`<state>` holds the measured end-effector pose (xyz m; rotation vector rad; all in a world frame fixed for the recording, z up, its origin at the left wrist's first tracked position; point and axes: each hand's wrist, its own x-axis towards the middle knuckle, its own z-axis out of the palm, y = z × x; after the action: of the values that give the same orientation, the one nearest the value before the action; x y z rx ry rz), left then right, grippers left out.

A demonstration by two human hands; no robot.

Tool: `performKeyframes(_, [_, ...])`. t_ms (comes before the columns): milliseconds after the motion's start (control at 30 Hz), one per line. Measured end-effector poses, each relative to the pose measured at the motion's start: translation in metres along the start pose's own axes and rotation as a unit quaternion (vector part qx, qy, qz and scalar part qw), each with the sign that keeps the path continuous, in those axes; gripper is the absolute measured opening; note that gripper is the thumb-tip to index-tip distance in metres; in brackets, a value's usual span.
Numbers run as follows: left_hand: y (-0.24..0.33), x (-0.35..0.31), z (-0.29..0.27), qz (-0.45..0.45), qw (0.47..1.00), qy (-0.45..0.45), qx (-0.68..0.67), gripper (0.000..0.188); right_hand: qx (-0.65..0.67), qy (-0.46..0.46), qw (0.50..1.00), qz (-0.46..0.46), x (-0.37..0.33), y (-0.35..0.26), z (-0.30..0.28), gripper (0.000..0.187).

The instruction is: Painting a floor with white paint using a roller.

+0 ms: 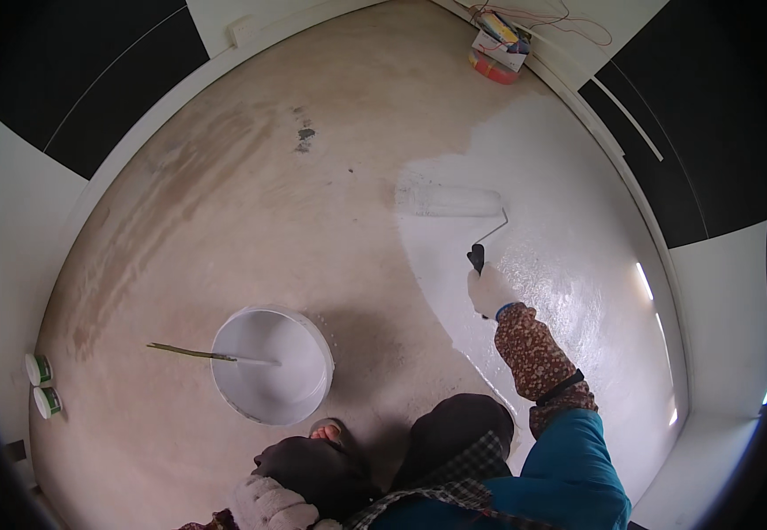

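Note:
My right hand (492, 292), in a white glove, is closed round the black handle of a paint roller (458, 200). The roller's white sleeve lies on the floor at the left edge of the wet white paint (569, 221). My left hand (270, 504), also gloved, rests by my left knee with its fingers curled; I see nothing in it. A white bucket (226, 389) with pale paint inside stands in front of my left foot. A green stick (187, 352) leans across its rim, its lower end coated in paint.
Bare beige floor (180, 256) spreads to the left and ahead. Two small white-and-green tubs (43, 384) sit by the left wall. In the far right corner are a red tub (493, 71), a box and loose red wires. White skirting (136, 124) edges the black-and-white walls.

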<state>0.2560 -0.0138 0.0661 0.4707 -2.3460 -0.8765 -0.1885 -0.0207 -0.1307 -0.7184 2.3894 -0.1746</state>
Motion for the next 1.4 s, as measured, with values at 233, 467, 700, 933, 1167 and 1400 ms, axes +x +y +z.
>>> performKeyframes(233, [-0.002, 0.001, -0.003, -0.014, 0.999, 0.027, -0.022, 0.027, -0.015, -0.028, 0.999, 0.013, -0.039, -0.002, -0.005, 0.043])
performKeyframes(467, [0.003, -0.006, -0.011, 0.001, 0.999, 0.024, -0.030, 0.028, 0.044, 0.111, 0.993, 0.013, 0.110, -0.043, -0.001, 0.038])
performKeyframes(700, [-0.003, -0.006, -0.010, -0.001, 0.998, 0.051, -0.042, 0.027, -0.109, 0.036, 0.993, 0.030, 0.019, -0.005, -0.008, 0.044])
performKeyframes(933, [-0.002, -0.010, -0.013, 0.001, 0.999, 0.046, -0.029, 0.027, -0.071, 0.086, 0.994, 0.008, 0.033, -0.004, -0.019, 0.043])
performKeyframes(1167, [0.006, -0.006, -0.017, 0.007, 0.999, 0.043, -0.025, 0.028, -0.072, 0.136, 0.988, 0.002, 0.078, -0.032, 0.001, 0.040])
performKeyframes(1400, [0.003, -0.011, -0.012, 0.011, 0.999, 0.039, -0.007, 0.027, -0.065, 0.007, 0.998, 0.016, -0.002, 0.010, -0.024, 0.042])
